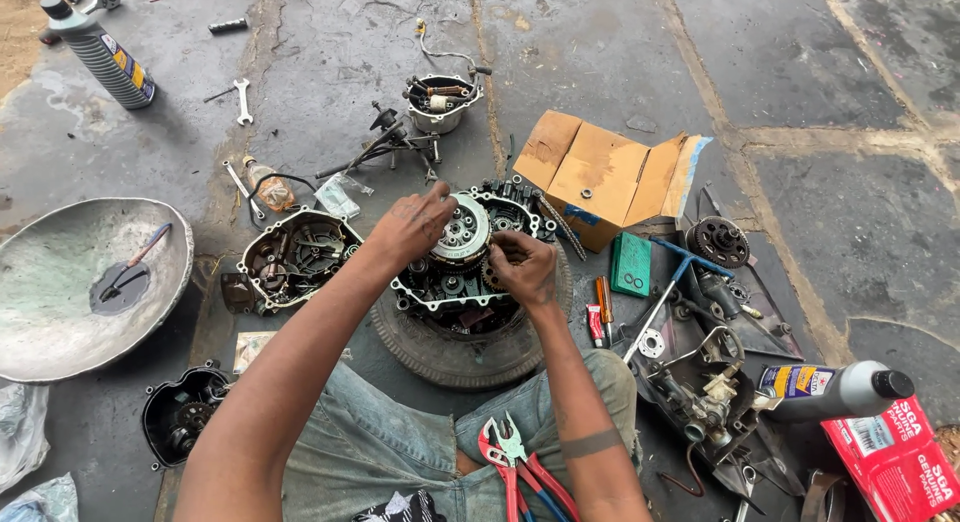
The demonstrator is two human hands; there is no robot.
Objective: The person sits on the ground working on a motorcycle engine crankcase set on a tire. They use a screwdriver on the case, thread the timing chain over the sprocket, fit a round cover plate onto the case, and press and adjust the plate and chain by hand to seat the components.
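Left hand point(415, 227) fingers clasped round clutch assembly point(461, 232), steadying it over engine case point(455, 282); right hand point(522, 267) fingers pinched narrow beside it, contents unclear; tyre point(450, 352) cushioned case.

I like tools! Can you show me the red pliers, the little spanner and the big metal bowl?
red pliers point(510, 462), head view, on the jaws' pivot.
little spanner point(242, 100), head view, on its shaft.
big metal bowl point(60, 357), head view, on its near rim.

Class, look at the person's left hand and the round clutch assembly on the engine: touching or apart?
Touching. The head view shows the left hand with its fingers resting on the rim of the round clutch assembly, with no gap visible.
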